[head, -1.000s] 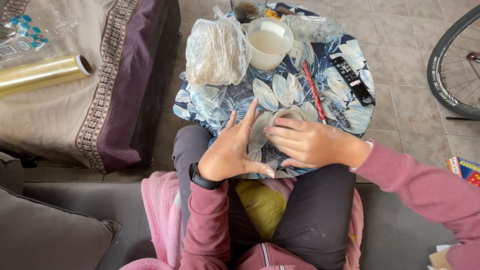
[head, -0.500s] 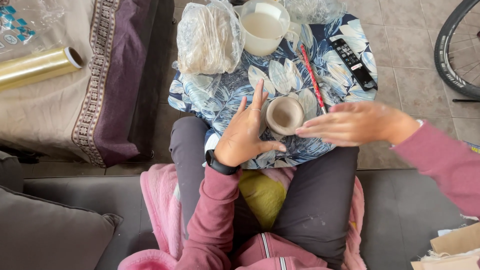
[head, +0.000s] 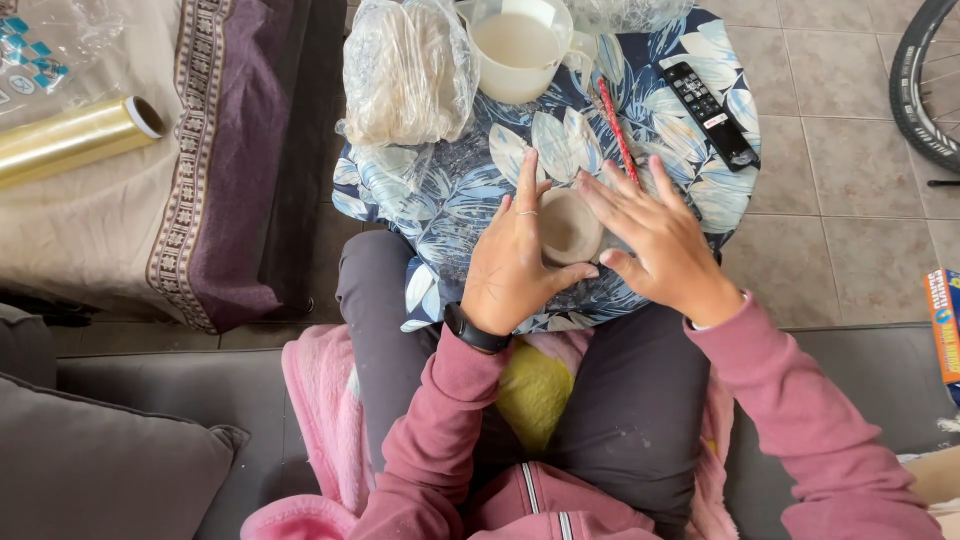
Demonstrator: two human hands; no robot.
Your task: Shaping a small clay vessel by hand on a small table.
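A small grey clay pot point(head: 568, 226) sits on the round table with the blue leaf-patterned cloth point(head: 455, 200), near its front edge. My left hand point(head: 512, 262) rests flat against the pot's left side, thumb curled under its near rim. My right hand point(head: 655, 237) lies against the pot's right side with fingers spread and fingertips over the rim. Both hands cup the pot between them. A black watch point(head: 476, 330) is on my left wrist.
On the table stand a bagged lump of clay point(head: 405, 70), a white jug of milky water point(head: 518, 45), a red pencil point(head: 617, 132) and a black remote point(head: 711, 110). A roll of clear film point(head: 75, 138) lies on the bed at left. A bicycle wheel point(head: 915, 85) is at right.
My right hand moved back from the right and came against the pot. My left hand stayed on the pot's left side. The view shifted slightly.
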